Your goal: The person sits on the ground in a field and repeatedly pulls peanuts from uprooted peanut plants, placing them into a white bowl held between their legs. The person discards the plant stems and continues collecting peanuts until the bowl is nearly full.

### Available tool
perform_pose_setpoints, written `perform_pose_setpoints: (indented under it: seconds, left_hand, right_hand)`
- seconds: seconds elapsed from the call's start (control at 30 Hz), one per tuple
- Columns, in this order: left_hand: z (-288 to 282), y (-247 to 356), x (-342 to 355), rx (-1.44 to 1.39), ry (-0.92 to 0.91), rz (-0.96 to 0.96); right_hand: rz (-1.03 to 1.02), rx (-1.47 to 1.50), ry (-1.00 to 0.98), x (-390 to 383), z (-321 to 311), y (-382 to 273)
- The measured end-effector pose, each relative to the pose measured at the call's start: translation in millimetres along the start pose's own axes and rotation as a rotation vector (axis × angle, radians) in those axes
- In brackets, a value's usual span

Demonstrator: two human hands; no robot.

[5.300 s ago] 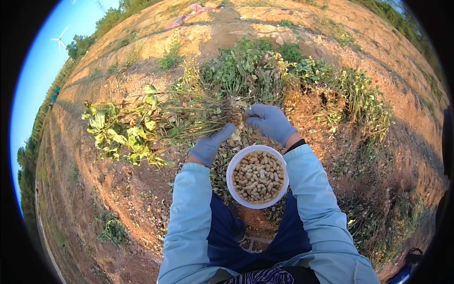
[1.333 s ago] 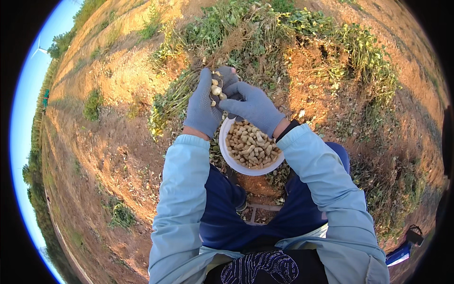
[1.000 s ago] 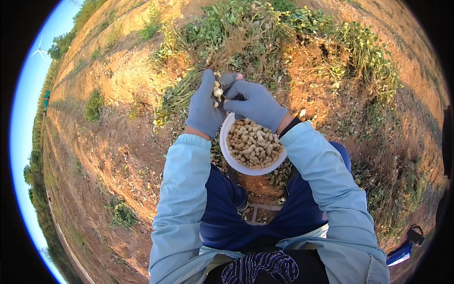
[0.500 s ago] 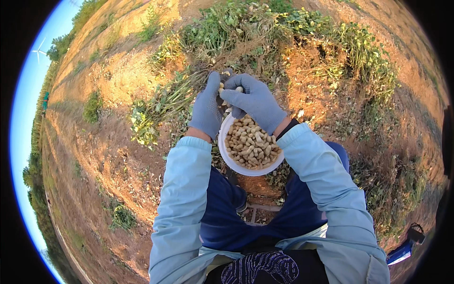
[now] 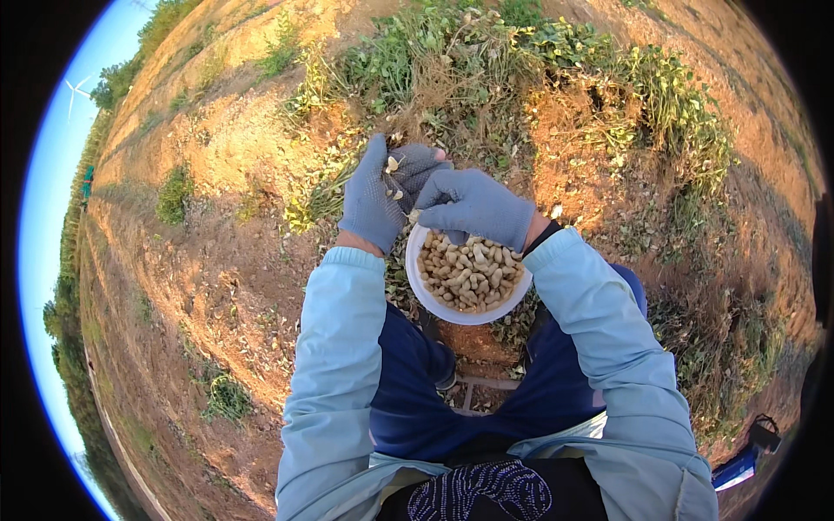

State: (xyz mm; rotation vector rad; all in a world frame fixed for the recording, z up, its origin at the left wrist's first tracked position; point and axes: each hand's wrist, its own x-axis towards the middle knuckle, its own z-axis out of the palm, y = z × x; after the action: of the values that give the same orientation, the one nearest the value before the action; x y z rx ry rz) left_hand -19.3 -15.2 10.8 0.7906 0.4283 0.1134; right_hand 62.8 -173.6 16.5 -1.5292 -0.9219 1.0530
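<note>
Both my hands wear grey knitted gloves with dotted palms. My left hand [image 5: 382, 193] is cupped above the bowl's far left side, its thumb raised and apart from the fingers, which reach right. Pale yellowish scraps [image 5: 393, 165] lie against its palm. My right hand [image 5: 478, 208] hangs over the bowl's far rim with fingers curled together near the left palm. A small pale bit shows at its fingertips; what they hold cannot be made out. Below, a white bowl [image 5: 420, 293] is filled with unshelled peanuts [image 5: 472, 276]. Leafy stems [image 5: 326, 198] lie beside and behind my left hand.
A heap of pulled green plants [image 5: 434, 65] lies ahead, stretching right to more leafy plants [image 5: 678, 104]. Dry plants [image 5: 717, 352] lie at the right. Below the bowl, my knees flank a brick-like edge [image 5: 469, 395]. A dark blue object [image 5: 738, 460] sits at lower right.
My hands have come slightly apart, and the left palm has turned more into view. The right hand has lowered toward the bowl. Stems that stretched out leftward now show mostly behind the left hand.
</note>
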Motion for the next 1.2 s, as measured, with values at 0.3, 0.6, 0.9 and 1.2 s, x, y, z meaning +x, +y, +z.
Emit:
perform_pose_setpoints:
  seconds: [0.3, 0.6, 0.9, 1.2]
  left_hand:
    - [-11.3, 2.1, 5.4, 0.568, 0.420, 0.108]
    - [-19.1, 0.5, 17.0, 1.002, 0.445, 0.281]
    - [3.0, 10.3, 5.8, 0.635, 0.318, 0.342]
    - [1.0, 10.6, 3.7, 0.742, 0.338, 0.283]
  right_hand:
    - [-0.518, -0.722, 0.642, 0.0, -3.2, 10.4]
    - [-0.145, -1.011, 0.691, 30.3, -18.0, 20.9]
    - [-0.175, -0.417, 0.939, 35.3, -56.1, 34.7]
    - [-0.307, 0.647, 1.128, 20.5, -169.2, 46.8]
